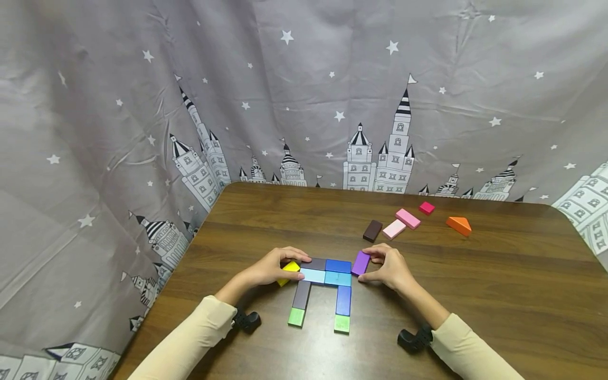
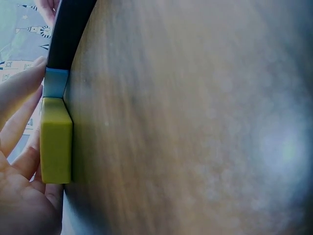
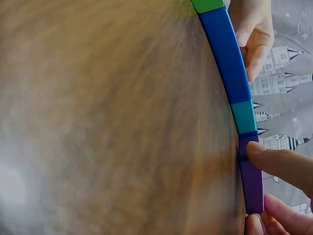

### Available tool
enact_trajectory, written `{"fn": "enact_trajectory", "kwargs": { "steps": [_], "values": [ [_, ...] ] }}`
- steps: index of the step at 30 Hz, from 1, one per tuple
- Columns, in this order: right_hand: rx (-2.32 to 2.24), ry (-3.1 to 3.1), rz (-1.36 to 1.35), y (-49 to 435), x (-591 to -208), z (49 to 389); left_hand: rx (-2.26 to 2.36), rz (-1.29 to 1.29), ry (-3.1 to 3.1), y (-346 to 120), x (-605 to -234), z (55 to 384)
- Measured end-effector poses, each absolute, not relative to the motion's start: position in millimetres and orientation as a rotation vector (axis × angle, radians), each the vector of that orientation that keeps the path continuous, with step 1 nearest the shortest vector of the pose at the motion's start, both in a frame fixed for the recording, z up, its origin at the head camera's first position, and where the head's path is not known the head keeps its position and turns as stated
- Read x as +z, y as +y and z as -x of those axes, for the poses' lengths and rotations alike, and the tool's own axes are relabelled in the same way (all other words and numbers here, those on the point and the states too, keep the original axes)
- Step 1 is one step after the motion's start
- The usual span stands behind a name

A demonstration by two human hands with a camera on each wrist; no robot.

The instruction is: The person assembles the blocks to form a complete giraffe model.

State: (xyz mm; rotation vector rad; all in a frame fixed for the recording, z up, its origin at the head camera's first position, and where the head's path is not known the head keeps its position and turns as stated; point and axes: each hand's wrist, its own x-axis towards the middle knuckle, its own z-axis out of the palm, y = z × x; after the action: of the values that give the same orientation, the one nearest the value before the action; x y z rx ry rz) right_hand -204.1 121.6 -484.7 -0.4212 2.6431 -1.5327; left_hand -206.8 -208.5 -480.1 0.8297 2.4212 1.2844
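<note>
Flat wooden blocks lie joined in a figure on the table. Its upper part is a dark grey block (image 1: 315, 264), a blue block (image 1: 338, 266), a pale blue block (image 1: 313, 276) and a sky-blue block (image 1: 338, 278). Two legs extend toward the person, each with a green block (image 1: 342, 324) at its end. My left hand (image 1: 271, 268) rests fingertips on the dark grey and pale blue blocks, partly covering a yellow block (image 2: 56, 147) at their left. At the right end, my right hand (image 1: 393, 266) pinches a purple block (image 1: 361, 263) between thumb and fingers, tilted beside the blue ones.
Beyond the right hand lie a dark brown block (image 1: 372, 230), a pale pink block (image 1: 394, 229), a pink block (image 1: 408, 218), a small red block (image 1: 426, 208) and an orange triangle (image 1: 458, 226). A grey castle-print curtain (image 1: 304, 79) hangs behind the wooden table (image 1: 499, 295).
</note>
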Motion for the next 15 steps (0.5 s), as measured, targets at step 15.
{"fn": "enact_trajectory", "kwargs": {
  "steps": [15],
  "values": [
    [-1.513,2.619,0.471,123.3,-485.0,207.3,1.278,-0.814,2.426,-206.6,-474.0,203.6]
  ]
}}
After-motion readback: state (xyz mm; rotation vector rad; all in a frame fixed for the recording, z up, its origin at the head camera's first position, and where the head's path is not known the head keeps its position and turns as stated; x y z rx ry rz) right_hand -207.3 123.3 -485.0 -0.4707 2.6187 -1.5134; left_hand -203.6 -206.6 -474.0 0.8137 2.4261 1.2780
